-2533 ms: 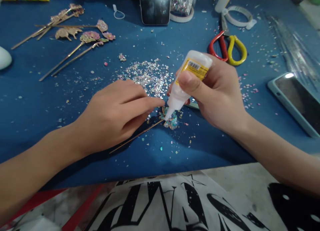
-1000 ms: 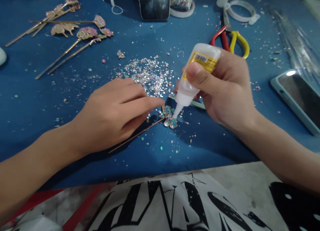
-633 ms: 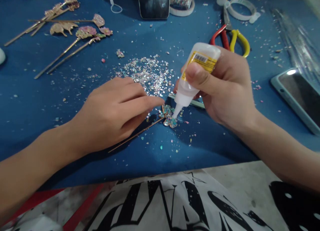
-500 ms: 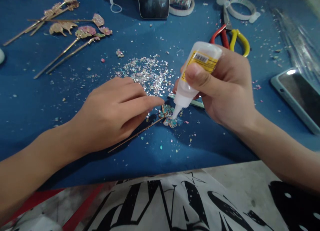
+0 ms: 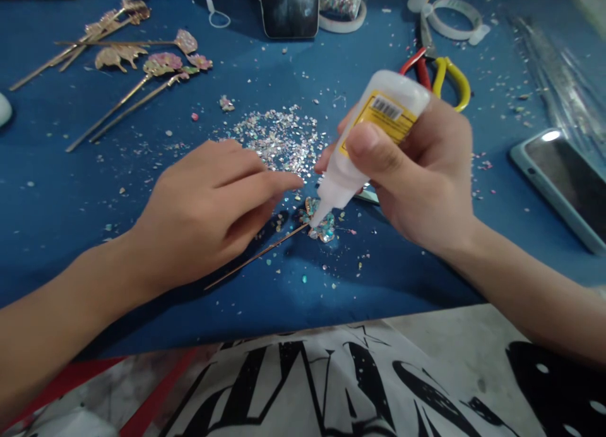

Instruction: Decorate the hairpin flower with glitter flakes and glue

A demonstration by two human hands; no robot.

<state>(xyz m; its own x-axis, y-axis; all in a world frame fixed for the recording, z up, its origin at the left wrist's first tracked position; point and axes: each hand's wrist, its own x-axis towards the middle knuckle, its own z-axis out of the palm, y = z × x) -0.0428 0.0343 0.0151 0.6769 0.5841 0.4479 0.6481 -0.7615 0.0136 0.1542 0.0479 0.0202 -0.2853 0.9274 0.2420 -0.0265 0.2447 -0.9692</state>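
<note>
One white bottle (image 5: 386, 118) firmly in the right hand (image 5: 421, 178), nozzle (image 5: 320, 212) at a teal hairpin (image 5: 325, 227) (left hand (image 5: 208, 213) loose nearby).

On our table (image 5: 142, 320), the hairpin (image 5: 258, 255) lies near the middle, with the bottle (image 5: 376, 127) tilted above its right end and scattered flakes (image 5: 284, 137) on its far side. We have other hairpins (image 5: 162, 62) at far left, pliers (image 5: 428, 48) beside a roll (image 5: 454, 34) at far right, and a phone (image 5: 568, 184) nearer, along the right.
</note>
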